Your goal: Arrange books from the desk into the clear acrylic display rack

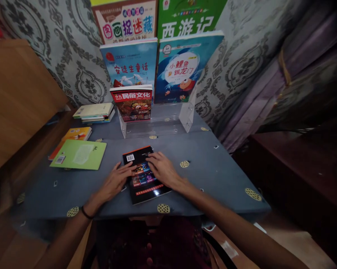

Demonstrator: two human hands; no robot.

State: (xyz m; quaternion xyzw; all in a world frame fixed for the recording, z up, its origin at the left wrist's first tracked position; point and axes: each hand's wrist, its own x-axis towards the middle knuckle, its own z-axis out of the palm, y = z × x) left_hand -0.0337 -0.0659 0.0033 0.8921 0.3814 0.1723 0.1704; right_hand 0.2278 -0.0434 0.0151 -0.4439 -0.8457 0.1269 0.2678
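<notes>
A black book (143,181) with a barcode and rows of small colour pictures lies flat near the front of the table, slightly turned. My left hand (117,181) rests on its left edge, fingers stretched over the cover. From the right, my right hand (163,169) lays its extended fingers on the upper right part of the same book. Neither hand grips it. Beyond the book stands a clear acrylic display rack (162,127), with a red-titled book (133,106) in its lowest tier at the left.
Higher on the rack lean two blue books, Andersen tales (131,61) and a carp story (185,71), below a brown book (126,22) and a green book (190,16). At left lie a light green book (81,154), an orange book (78,133) and a book stack (94,111).
</notes>
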